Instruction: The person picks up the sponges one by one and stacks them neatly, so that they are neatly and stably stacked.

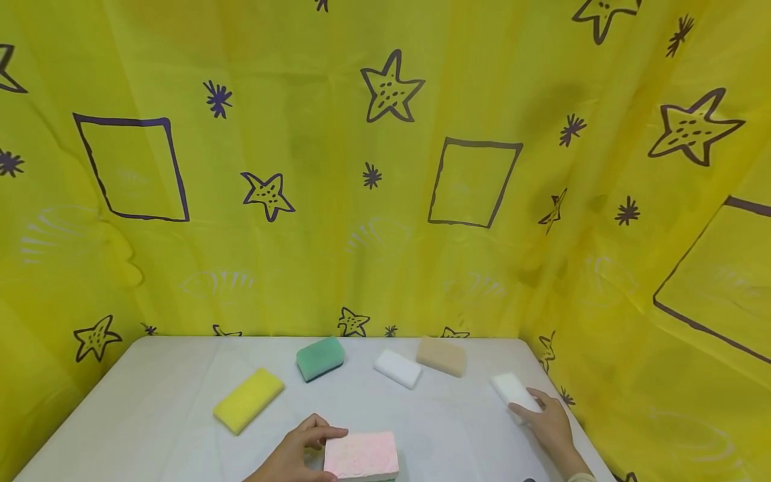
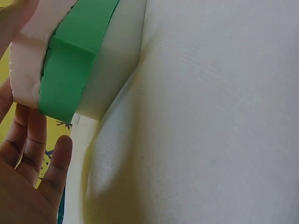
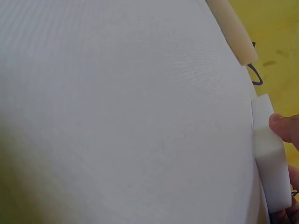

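Evidently the nearest thing is a pink block (image 1: 361, 455) at 6 o'clock on the white table (image 1: 150, 415), lying over a green layer (image 2: 70, 70) and a pale layer (image 2: 114, 60). The left hand (image 1: 295, 452) grips its 9 o'clock end, thumb and fingers spread just to the block's width, the little finger standing free. It looks light and slightly spongy, with a ragged, perhaps crumbly rim; a mild pinch across the long sides should serve better than pressing on corners, and a hard squeeze might dent it or skew the layers.

Farther out, around 3 o'clock, the right hand (image 1: 551, 422) pinches a white block (image 1: 508, 387) by its near end, thumb and fingers on opposite sides. That piece seems light, smooth and stiffer, probably easy to hold by its edges.

Beyond lie a yellow block (image 1: 249, 402) towards 10 o'clock, a smaller white piece (image 1: 397, 369) at 1, a green sponge (image 1: 320, 358) at 11 and a tan block (image 1: 442, 356) between 1 and 2. A yellow curtain (image 1: 325, 241) hangs behind.
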`<state>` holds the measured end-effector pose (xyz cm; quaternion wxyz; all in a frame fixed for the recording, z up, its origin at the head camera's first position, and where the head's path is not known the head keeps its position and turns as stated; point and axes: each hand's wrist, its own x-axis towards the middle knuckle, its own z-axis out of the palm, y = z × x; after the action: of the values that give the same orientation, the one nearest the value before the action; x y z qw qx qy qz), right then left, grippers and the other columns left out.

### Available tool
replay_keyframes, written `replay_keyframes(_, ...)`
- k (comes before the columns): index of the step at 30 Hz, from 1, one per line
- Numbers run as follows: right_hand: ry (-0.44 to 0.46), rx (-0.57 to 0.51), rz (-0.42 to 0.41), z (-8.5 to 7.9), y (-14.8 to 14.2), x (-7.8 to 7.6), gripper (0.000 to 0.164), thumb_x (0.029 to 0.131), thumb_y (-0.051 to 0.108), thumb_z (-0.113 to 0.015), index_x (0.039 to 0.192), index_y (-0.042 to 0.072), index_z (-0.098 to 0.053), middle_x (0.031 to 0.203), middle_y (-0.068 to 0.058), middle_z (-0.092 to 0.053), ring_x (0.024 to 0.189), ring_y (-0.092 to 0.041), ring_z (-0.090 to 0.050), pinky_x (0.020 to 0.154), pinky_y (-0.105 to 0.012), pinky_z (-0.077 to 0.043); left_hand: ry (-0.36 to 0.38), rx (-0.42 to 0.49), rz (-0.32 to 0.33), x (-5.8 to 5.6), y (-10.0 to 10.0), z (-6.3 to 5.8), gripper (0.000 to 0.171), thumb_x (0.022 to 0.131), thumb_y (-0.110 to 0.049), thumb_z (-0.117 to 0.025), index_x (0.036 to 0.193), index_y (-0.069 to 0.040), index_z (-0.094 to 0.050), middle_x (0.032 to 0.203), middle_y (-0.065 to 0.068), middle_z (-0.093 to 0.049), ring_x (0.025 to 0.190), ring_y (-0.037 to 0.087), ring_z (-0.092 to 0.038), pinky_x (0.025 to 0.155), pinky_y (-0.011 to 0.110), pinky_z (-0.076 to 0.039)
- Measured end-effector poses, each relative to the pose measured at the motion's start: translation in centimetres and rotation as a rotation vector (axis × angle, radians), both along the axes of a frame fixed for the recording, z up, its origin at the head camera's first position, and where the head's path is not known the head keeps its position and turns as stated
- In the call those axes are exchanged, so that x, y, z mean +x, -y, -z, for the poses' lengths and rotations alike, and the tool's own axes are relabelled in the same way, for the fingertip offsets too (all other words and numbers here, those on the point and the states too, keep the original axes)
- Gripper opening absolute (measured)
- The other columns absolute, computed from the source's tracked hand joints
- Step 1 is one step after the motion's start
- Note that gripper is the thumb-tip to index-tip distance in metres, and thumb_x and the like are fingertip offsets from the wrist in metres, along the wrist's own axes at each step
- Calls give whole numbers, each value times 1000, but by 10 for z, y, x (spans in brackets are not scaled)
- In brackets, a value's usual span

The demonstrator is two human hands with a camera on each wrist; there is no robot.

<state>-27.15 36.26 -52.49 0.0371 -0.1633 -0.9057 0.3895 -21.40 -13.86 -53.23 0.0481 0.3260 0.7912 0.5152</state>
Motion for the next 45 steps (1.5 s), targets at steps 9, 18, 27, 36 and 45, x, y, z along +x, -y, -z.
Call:
replay_keyframes(9, 1, -9, 0, 1, 0, 1, 92, 80, 51, -75, 141, -8, -39, 137, -38, -36, 123, -50, -39, 105, -63, -33, 68, 13, 14, 0, 1, -1, 54, 84, -25, -78, 134, -11, -61, 103, -5, -47, 97, 0, -48, 86, 23, -48)
replay_keyframes(18, -4, -7, 0, -1, -1, -1, 91, 82, 52, -73, 142, -6, -38, 134, -37, -37, 120, -49, -41, 102, -61, -36, 42, 20, 19, -1, -1, -2, 55, 83, -24, -79, 133, -9, -62, 104, -3, -48, 96, 0, -47, 83, 23, -49)
replay_keyframes(27, 7, -23, 3, -6, 4, 1, 88, 83, 50, -73, 141, -7, -38, 135, -37, -37, 117, -46, -44, 99, -59, -40, 71, -7, -2, -2, 0, -2, 56, 82, -27, -80, 132, -10, -62, 103, -3, -47, 97, 0, -48, 85, 23, -49)
replay_keyframes(36, -16, -16, -48, -12, 9, 2, 84, 85, 49, -72, 141, -4, -39, 137, -36, -35, 121, -48, -41, 93, -54, -44, 117, 0, 4, -1, 1, -3, 54, 84, -25, -79, 133, -11, -61, 105, 0, -48, 98, 1, -49, 86, 23, -49)
replay_keyframes(45, -72, 37, -90, -23, 22, 2, 76, 85, 42, -73, 138, -4, -45, 126, -31, -45, 111, -40, -48, 92, -56, -41, 184, -24, -9, -2, 1, -4, 53, 85, -27, -78, 133, -14, -62, 107, 3, -47, 99, 3, -49, 86, 23, -47)
